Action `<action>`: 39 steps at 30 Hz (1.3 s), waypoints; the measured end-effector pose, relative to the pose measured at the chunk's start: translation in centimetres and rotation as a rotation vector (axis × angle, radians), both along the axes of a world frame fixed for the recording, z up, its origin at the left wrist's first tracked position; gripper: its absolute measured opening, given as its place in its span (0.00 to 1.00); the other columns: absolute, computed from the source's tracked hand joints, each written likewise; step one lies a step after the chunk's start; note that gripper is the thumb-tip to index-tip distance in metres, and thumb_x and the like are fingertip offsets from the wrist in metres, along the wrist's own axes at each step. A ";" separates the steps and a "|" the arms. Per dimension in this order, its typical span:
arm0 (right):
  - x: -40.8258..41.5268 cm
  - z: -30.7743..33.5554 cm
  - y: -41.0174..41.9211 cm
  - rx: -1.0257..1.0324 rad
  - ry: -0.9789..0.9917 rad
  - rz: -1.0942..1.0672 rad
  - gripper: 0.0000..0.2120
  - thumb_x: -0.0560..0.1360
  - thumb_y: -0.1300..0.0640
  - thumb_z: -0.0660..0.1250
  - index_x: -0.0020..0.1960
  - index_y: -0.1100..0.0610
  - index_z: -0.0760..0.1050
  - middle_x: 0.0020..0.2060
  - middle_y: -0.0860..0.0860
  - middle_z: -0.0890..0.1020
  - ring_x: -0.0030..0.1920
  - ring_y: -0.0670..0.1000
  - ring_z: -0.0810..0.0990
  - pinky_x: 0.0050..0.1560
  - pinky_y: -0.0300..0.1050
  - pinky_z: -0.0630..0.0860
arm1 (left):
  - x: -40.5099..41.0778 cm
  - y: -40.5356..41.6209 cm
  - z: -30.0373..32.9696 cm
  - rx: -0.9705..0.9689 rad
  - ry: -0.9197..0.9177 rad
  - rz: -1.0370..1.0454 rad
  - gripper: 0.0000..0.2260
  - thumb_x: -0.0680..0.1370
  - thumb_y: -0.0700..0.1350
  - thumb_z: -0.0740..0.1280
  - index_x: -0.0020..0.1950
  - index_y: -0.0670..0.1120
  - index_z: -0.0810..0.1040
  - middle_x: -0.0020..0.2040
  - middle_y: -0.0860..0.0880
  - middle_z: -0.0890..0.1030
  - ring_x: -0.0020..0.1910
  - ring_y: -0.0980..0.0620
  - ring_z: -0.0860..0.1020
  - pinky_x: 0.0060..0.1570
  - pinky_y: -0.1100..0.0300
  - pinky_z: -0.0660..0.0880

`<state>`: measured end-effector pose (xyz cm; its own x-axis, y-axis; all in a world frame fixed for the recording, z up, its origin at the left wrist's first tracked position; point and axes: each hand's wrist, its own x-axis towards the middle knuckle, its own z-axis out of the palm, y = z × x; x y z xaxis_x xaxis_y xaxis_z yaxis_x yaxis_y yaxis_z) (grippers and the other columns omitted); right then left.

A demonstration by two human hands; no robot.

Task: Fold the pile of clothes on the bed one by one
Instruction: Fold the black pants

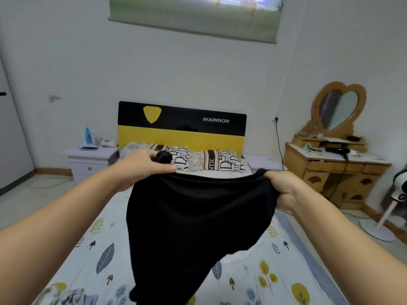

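1. Left hand [143, 164] is raised over the bed [88, 249], its fingers curled round a bunched corner of the black garment [198, 227]; a small knot of the cloth sticks up above the thumb.
2. Right hand [280, 190] grips the opposite corner of the same top edge, fingers closed over the fabric and the knuckles turned toward the camera.
3. Between the two hands the garment's upper edge is stretched roughly level, sagging slightly in the middle.
4. From that edge the black garment hangs down in front of the person, wide at the top and narrowing toward the bottom of the view, where its lower end reaches the sheet or passes out of frame; which one cannot be told.
5. Under it the bed carries a pale sheet printed with leaves, mushrooms and small yellow trees.
6. Two patterned pillows [220, 160] lie at the head of the bed against a black and yellow headboard [182, 128] lettered WARRIOR.
7. At the left of the headboard stands a white nightstand [92, 159] with a blue bottle [88, 135] and a phone on it.
8. At the right stands a wooden dressing table [330, 170] with a heart-shaped mirror [339, 108], and a white fan [387, 216] stands on the floor beside it.
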<state>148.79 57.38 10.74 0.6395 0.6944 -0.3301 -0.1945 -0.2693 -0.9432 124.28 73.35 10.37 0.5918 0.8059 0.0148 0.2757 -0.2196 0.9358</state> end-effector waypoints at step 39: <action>3.1 -2.3 -2.0 -0.608 -1.046 0.339 0.04 0.73 0.59 0.63 0.44 0.60 0.72 0.40 0.54 0.77 0.41 0.55 0.75 0.38 0.45 0.67 | -0.1 3.7 -2.6 0.350 -0.046 0.404 0.12 0.78 0.36 0.57 0.40 0.51 0.68 0.36 0.43 0.72 0.30 0.48 0.65 0.32 0.58 0.63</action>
